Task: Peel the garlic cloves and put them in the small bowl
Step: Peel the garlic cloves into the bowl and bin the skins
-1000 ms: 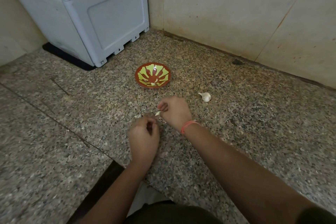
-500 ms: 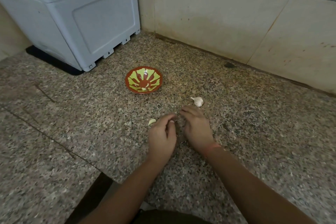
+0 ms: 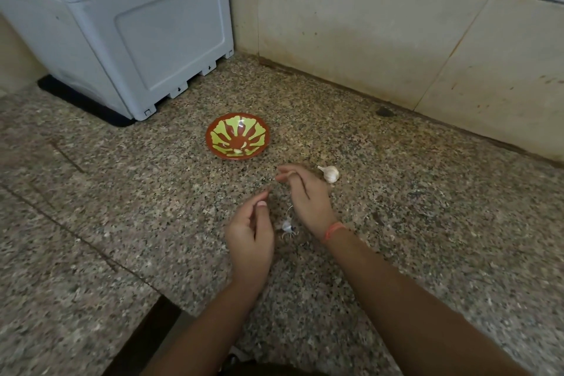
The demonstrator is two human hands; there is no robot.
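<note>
The left hand [image 3: 250,238] hovers loosely open and holds nothing; the blurred right hand [image 3: 305,200] may pinch something, I cannot tell. Garlic skin [image 3: 287,226] lies between them. The small bowl [image 3: 220,131], toward the table's [image 3: 122,207] back edge, holds one peeled clove [image 3: 238,150]; a garlic bulb [image 3: 329,173] lies just beside the right hand.

The light is dim, warm and even, with no hard beam. The beige tiled wall [image 3: 351,24] in the upper middle of the frame is the brightest stretch, and the bottom edge falls off to near black. Soft, faint shadows lie on the speckled granite worktop [image 3: 122,207] under the left hand [image 3: 250,238] and the right hand [image 3: 308,201]. A small white glint sits inside the red and lime-green patterned bowl [image 3: 259,137]. The right hand's fingertips [image 3: 283,175] are smeared by motion. Wide-angle distortion bows the grey plastic box [image 3: 137,24] at upper left.
</note>
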